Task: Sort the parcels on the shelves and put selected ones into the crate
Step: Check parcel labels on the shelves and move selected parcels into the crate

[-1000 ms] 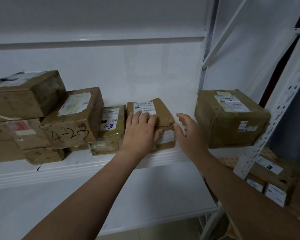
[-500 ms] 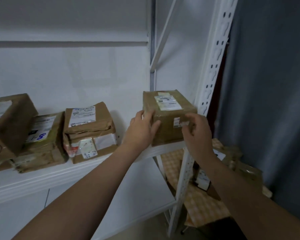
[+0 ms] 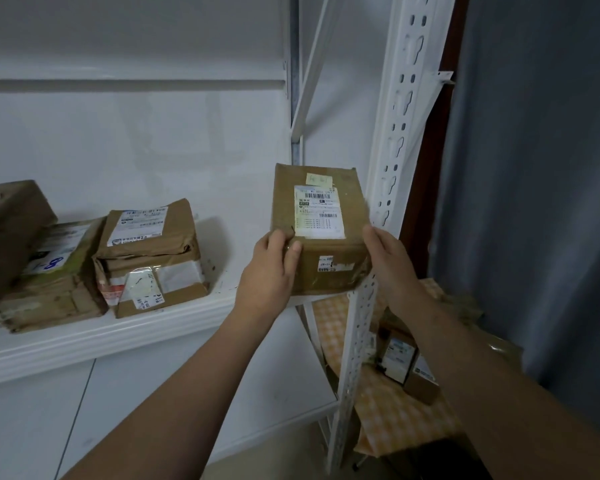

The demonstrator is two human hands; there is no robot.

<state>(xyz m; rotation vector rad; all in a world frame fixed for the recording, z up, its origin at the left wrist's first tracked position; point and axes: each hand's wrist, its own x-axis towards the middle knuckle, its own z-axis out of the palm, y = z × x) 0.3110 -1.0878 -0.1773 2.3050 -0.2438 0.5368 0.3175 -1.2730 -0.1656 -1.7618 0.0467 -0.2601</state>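
Observation:
A brown cardboard parcel [image 3: 321, 209] with a white shipping label sits at the right end of the white shelf [image 3: 101, 337], tilted up toward me. My left hand [image 3: 271, 271] grips its near left corner, thumb on top. My right hand [image 3: 387, 258] clasps its right side, next to the perforated upright. Two stacked brown parcels [image 3: 149, 258] lie to the left on the same shelf. No crate is in view.
More brown parcels [image 3: 32, 268] crowd the shelf's left end. A white perforated upright [image 3: 371, 271] stands just in front of the held parcel. Behind it, lower right, small parcels [image 3: 404, 362] rest on a yellow checked cloth [image 3: 395, 417]. A grey curtain [image 3: 541, 202] hangs at right.
Both hands left the small stacked parcels and moved right to the big parcel. They now grip it and have tilted its top face toward me. The view swung right.

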